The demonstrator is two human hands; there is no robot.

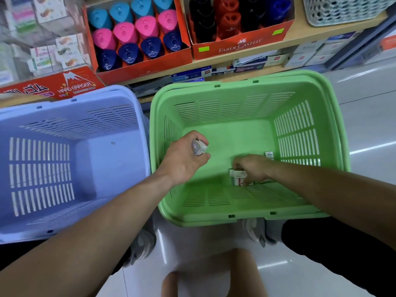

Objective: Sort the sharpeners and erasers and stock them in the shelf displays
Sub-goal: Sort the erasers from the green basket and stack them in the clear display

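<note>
A green basket (246, 97) stands on the floor in front of me. My left hand (184, 159) is inside it at the left and grips a small stack of white erasers (199, 147). At the basket's near side my right hand (250, 168) pinches white boxed erasers (239, 175) lying on the bottom. One more white eraser (269, 154) lies just behind that hand. On the shelf above, an orange display box (141, 67) holds blue, pink and navy sharpeners (137, 33).
A lilac basket (70, 116) with nothing visible inside stands to the left. A red Faber-Castell box (242, 45) with black, red and blue sharpeners sits on the shelf, beside a red Hard Eraser box (70, 84). My shoes (255, 230) are under the basket edge.
</note>
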